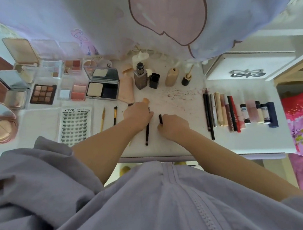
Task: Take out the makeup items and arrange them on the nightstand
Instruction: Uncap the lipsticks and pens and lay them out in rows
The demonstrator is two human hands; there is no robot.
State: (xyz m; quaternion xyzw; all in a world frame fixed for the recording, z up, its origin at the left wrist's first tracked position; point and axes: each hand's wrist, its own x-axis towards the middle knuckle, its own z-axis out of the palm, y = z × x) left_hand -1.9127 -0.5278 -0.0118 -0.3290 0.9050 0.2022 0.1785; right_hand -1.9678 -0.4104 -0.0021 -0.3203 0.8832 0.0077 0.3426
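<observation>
The white nightstand [169, 146] is covered with makeup. My left hand [137, 114] rests over a long dark pencil [146, 134] at the middle, fingers curled around its upper part, with another dark brush tip showing at its far side. Just to the right, my right hand [174, 125] pinches a short black stick [160, 118] that points away from me. A row of pencils, lip glosses and lipsticks [240, 114] lies side by side on the right. Open palettes and compacts [60, 87] fill the left.
Foundation bottles and tubes [143, 76] stand at the back centre. Two brushes [108, 117] and a lash card [75, 124] lie left of my hands. Dark crumbs dot the surface [178, 95]. A white box [241, 68] sits back right, bedding [173, 9] hangs behind.
</observation>
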